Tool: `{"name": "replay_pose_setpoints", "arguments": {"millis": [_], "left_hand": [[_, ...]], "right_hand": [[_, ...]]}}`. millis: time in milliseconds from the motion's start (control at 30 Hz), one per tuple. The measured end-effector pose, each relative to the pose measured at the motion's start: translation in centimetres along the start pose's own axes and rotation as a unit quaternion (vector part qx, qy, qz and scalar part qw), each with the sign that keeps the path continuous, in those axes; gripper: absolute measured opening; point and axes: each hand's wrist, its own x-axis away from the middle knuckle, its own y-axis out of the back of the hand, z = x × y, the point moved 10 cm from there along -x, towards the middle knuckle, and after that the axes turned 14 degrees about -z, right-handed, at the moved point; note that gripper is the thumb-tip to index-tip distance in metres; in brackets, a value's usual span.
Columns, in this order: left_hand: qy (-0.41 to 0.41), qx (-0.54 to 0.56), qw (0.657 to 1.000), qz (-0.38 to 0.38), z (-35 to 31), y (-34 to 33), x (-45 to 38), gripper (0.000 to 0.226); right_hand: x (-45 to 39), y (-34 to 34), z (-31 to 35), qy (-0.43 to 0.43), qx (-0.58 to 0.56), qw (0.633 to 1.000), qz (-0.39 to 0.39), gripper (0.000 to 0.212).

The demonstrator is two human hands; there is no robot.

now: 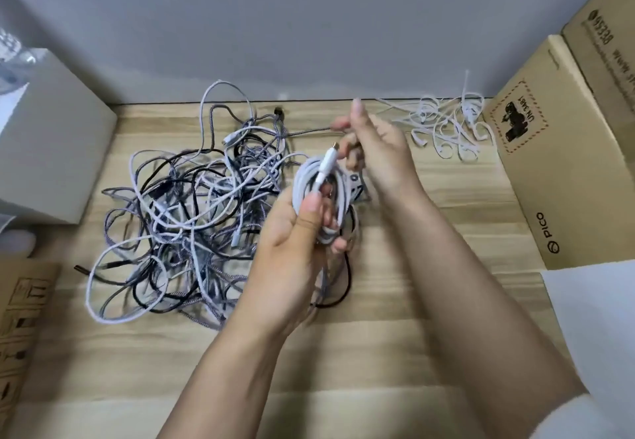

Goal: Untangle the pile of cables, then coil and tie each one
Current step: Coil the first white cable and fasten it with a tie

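Left hand (295,236) raised above the wooden tabletop (395,352), fingers curled round a coiled white cable (318,194); thumb pressed flat on the front of the loops, fingertips showing behind the lower edge of the coil. White connector (325,167) with a gold tip lying across the coil face, pointing up and right toward the other hand. Right hand (381,150) up just beside the coil, back of hand to camera, index finger extended upward, remaining fingers curled in near the connector tip; motion blur there, so cannot tell whether holding anything. Thin dark braided cable (309,133) running from the pile toward the right hand's fingers, contact not resolvable. Tangled pile of cables (185,218) on the table, left of and partly under the left hand: white, grey braided and black strands mixed, loops spilling toward the near-left edge, one white loop arching up toward the wall (309,26). Loose heap of white ties (443,126) at the far right of the table, near the wall, well apart from the pile. PICO cardboard box (549,170) standing along the right edge, just beside the ties. Plain grey box (44,150) at far left, near the pile but not touching. Printed cardboard (20,318) at the near-left corner. White sheet (598,328) at the near right, partly over the table edge.
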Motion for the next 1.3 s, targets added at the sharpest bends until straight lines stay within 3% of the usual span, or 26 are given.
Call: {"name": "replay_pose_setpoints", "arguments": {"millis": [100, 133, 233, 400, 467, 567, 633, 700, 767, 967, 1067, 1100, 1200, 1300], "left_hand": [[0.004, -0.006, 1.000, -0.010, 0.6, 0.5, -1.4, 0.019], [0.010, -0.012, 1.000, -0.011, 1.0, 0.7, -1.7, 0.019], [-0.002, -0.043, 0.999, -0.016, 1.5, 0.9, -2.5, 0.018], [-0.009, -0.066, 0.998, -0.016, 1.9, 0.9, -3.2, 0.017], [-0.009, -0.072, 0.997, -0.012, 1.9, 0.8, -3.1, 0.015], [-0.006, -0.085, 0.996, -0.006, 1.9, 0.9, -2.6, 0.015], [-0.002, -0.094, 0.996, -0.001, 1.8, 0.9, -2.0, 0.018], [-0.002, -0.106, 0.994, 0.005, 1.6, 1.0, -1.0, 0.031], [-0.015, -0.126, 0.992, 0.016, 1.4, 1.1, -0.1, 0.041], [-0.113, -0.194, 0.974, 0.025, -0.4, 1.3, 3.9, 0.028], [-0.138, -0.227, 0.964, 0.031, -0.4, 1.8, 5.5, 0.023], [-0.144, -0.232, 0.961, 0.046, -0.5, 1.7, 6.5, 0.022], [-0.163, -0.232, 0.955, 0.086, -0.8, 1.0, 8.2, 0.022], [-0.202, -0.241, 0.943, 0.105, -1.4, 0.5, 9.7, 0.015]], "right_hand": [[-8.0, 2.7, -5.2, 0.001, 0.157, 0.981, -0.115, 0.006], [-9.8, 3.6, -7.2, -0.019, 0.224, 0.965, -0.132, 0.010], [-12.2, 5.5, -11.1, -0.067, 0.391, 0.909, -0.124, 0.029], [-13.1, 7.5, -12.1, -0.075, 0.497, 0.849, -0.163, 0.025], [-13.2, 6.8, -12.4, -0.050, 0.442, 0.883, -0.150, 0.014], [-11.4, 5.6, -10.5, -0.031, 0.154, 0.978, -0.138, 0.020], [-8.1, 5.7, -7.2, -0.034, -0.020, 0.991, -0.131, 0.020], [-3.3, 5.8, -3.3, -0.039, -0.148, 0.981, -0.118, 0.022], [1.7, 5.9, -0.4, -0.037, -0.241, 0.966, -0.084, 0.011], [13.3, 4.4, 1.1, -0.102, -0.292, 0.950, 0.049, 0.017], [16.6, 3.8, 0.2, -0.117, -0.255, 0.956, 0.083, 0.030], [17.7, 3.9, 0.1, -0.110, -0.235, 0.962, 0.084, 0.032], [18.7, 4.2, -0.9, -0.093, -0.177, 0.977, 0.079, 0.010], [19.2, 5.0, -1.4, -0.102, -0.146, 0.983, 0.040, 0.017]]}}
